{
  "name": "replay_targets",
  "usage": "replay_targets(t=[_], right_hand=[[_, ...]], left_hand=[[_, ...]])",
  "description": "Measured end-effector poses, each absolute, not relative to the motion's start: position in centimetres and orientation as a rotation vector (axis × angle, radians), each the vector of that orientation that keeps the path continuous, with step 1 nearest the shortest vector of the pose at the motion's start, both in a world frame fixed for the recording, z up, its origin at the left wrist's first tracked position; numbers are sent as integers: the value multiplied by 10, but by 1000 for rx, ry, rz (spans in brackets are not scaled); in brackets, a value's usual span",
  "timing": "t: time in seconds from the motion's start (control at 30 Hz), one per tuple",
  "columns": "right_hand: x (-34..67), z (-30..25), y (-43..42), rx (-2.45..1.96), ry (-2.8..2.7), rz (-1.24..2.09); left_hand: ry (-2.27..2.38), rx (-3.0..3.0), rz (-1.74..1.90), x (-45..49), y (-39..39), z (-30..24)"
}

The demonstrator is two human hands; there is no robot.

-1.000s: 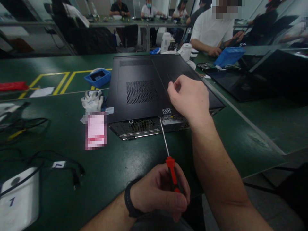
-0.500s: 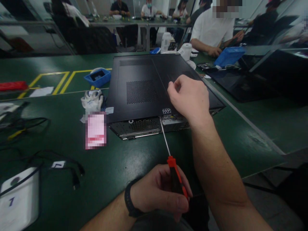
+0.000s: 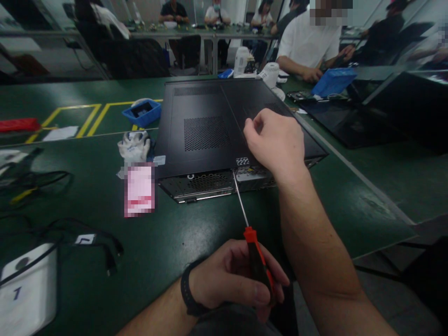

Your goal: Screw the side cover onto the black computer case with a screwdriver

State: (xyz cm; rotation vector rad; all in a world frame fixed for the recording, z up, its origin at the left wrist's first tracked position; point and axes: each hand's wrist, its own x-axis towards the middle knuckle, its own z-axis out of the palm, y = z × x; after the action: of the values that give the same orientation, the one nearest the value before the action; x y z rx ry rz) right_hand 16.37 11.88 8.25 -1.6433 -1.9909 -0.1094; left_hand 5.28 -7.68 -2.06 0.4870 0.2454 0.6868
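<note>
My left hand [image 3: 234, 282], with a dark band at the wrist, is closed round the red and black handle of a screwdriver [image 3: 259, 261]. The screwdriver's shaft points away from me, its tip at the near edge of a black computer case [image 3: 206, 102] lying flat. At that edge the tip's exact contact is too small to see. Curled fingers of my right hand [image 3: 278, 137] rest on the right part of the case's top; whatever they may hold is hidden. Vent holes and metal slots show on the case's near side.
Left of the case are a blue tray [image 3: 143, 113], a bundled glove [image 3: 135, 145] and a blurred pink card [image 3: 140, 189]. Black cables [image 3: 108, 252] and a white device [image 3: 31, 294] lie nearer. A co-worker [image 3: 308, 44] sits beyond, by a blue bin [image 3: 334, 81] and dark panels.
The fingers of my left hand have shifted and spread a little around the screwdriver handle. The screwdriver tip, the case and my right hand have stayed in place.
</note>
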Motion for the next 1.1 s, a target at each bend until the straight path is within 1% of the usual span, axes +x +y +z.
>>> replay_targets(t=[0.47, 0.73, 1.1], right_hand=[[165, 82, 119, -1654, -1983, -126], [164, 82, 119, -1662, -1985, -129], [164, 82, 119, -1646, -1987, -103]], left_hand=[[197, 538, 754, 56, -78, -29], [281, 476, 676, 52, -77, -20], [267, 583, 751, 55, -78, -28]])
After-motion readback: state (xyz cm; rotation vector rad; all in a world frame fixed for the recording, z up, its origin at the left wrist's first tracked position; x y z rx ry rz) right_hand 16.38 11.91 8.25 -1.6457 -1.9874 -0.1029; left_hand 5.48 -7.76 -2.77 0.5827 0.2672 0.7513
